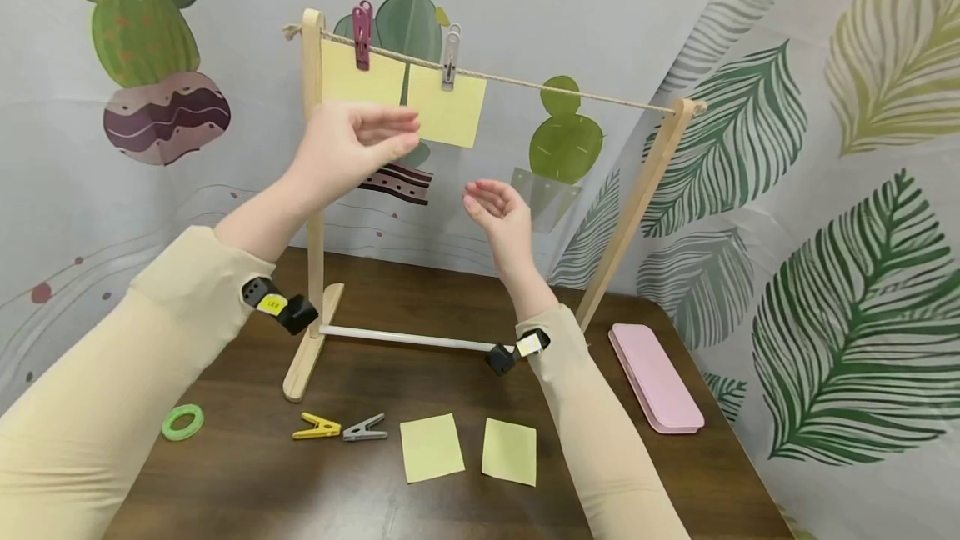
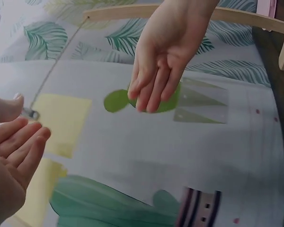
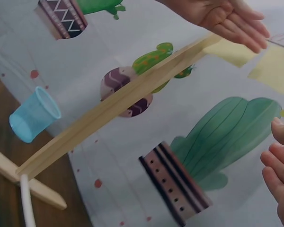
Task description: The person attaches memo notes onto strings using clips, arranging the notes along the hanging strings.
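Observation:
My left hand (image 1: 356,140) is raised before the hanging notes, fingers relaxed and holding nothing. Lower and to its right, my right hand (image 1: 508,219) hovers below the cord (image 1: 570,92) with loosely bent fingers and nothing in them. A pink clothespin (image 1: 362,33) clips one yellow sticky note (image 1: 360,77) to the cord; the left hand partly covers that note. Beside it, a clear greyish clothespin (image 1: 450,57) holds a second yellow note (image 1: 446,111). The right wrist view also shows both hands apart, the left one (image 3: 227,21) near the notes.
Wooden posts (image 1: 313,190) and a white bar (image 1: 412,338) form the stand. On the brown table (image 1: 247,473) lie a yellow clothespin (image 1: 317,426), a grey clothespin (image 1: 365,428), two notes (image 1: 432,448), a green ring (image 1: 182,422) and a pink case (image 1: 656,377). A blue cup (image 3: 33,116) stands beyond the left post.

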A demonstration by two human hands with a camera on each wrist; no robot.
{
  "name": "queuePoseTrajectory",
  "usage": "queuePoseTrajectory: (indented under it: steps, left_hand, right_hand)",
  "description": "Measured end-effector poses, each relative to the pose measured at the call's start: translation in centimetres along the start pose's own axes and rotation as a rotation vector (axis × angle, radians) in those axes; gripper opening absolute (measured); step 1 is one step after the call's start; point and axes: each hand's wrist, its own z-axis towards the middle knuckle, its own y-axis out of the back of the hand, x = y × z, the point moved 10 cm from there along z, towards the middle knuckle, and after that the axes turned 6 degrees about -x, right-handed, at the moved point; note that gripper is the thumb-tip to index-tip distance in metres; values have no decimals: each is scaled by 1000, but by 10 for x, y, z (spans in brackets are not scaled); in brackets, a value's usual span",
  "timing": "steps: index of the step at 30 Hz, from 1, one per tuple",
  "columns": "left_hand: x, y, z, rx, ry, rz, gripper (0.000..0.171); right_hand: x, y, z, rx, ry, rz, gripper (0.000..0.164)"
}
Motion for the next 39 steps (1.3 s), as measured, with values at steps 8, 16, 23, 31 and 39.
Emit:
queuePoseTrajectory:
  steps: [8,16,23,31,39]
  left_hand:
    - [58,-10,-43,89,46,-42,37]
    - [125,-15,-93,124,175,-69,39]
    - [173,-28,-134,170,260,-136,38]
    - [214,-37,-170,195,339,-137,40]
    - [225,-51,-190,390,320,-109,48]
  right_hand:
    - [-44,24,-37,29,0,-93,38]
    - [-86,39,-72,97,-30,-252,38]
    - [-124,33,-102,234,-63,-370,39]
    - [-142,16,-140,442,-15,-578,48]
    - [-155,-3,-171,729,9,-723,70]
